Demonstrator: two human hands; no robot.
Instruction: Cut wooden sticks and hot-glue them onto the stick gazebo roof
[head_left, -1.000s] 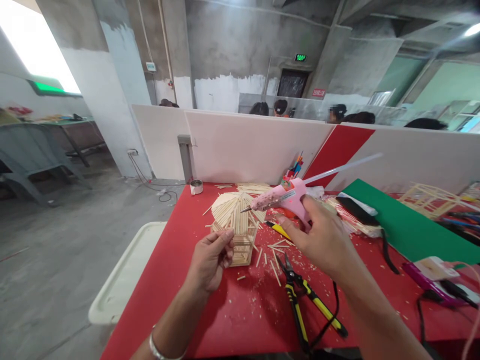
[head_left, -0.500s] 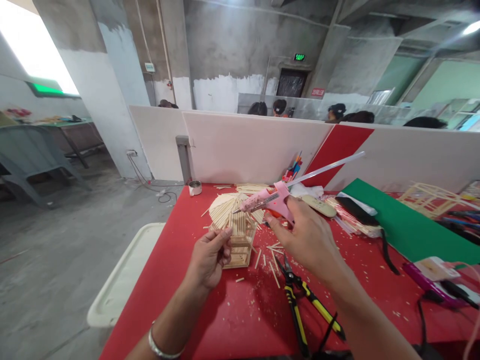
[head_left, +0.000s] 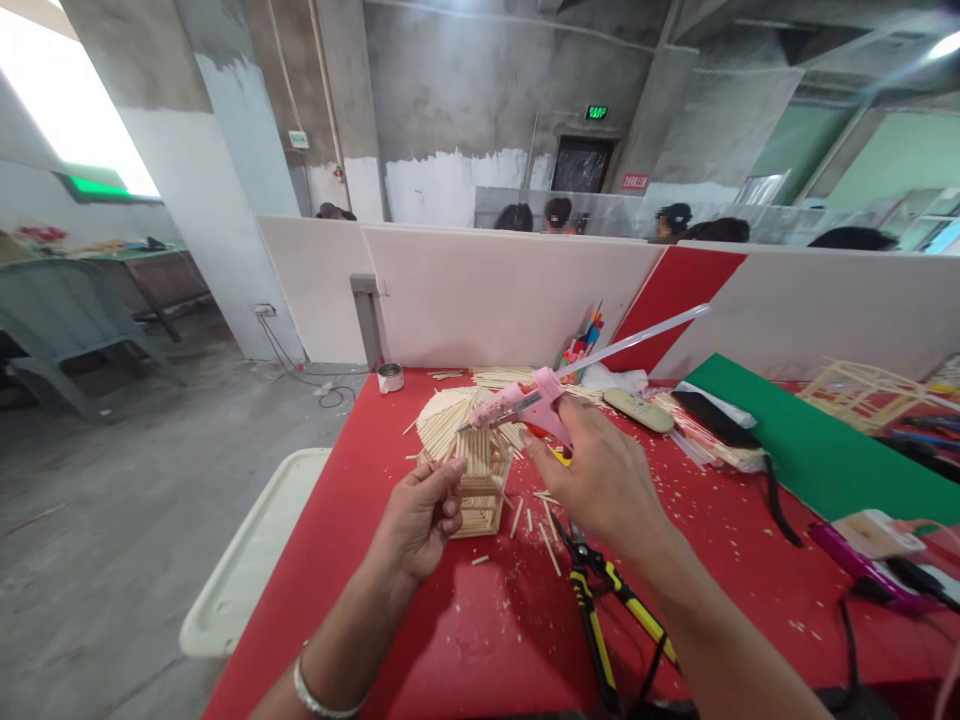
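My right hand (head_left: 600,465) is wrapped round the handle of a pink glue gun (head_left: 544,395). A long clear glue stick (head_left: 637,338) juts from its back. The gun's nozzle points left and down, just above the fingertips of my left hand (head_left: 420,520). Thumb and forefinger of that hand are pinched together; what they hold is too small to make out. Behind it stands a small house-like model of wooden sticks (head_left: 480,490), partly hidden by the hand. A round fan of pale sticks (head_left: 439,415) lies beyond the model.
Yellow-and-black pliers (head_left: 592,590) lie spread on the red table (head_left: 510,640) among loose stick pieces. A metal tin (head_left: 390,377), a pen holder (head_left: 577,350), a green board (head_left: 817,440) and a stick frame (head_left: 855,395) are farther back. A white partition (head_left: 510,295) closes off the back.
My right hand has brought the glue gun a little to the left and down, its nozzle nearer my left fingertips. My left hand has stayed almost still.
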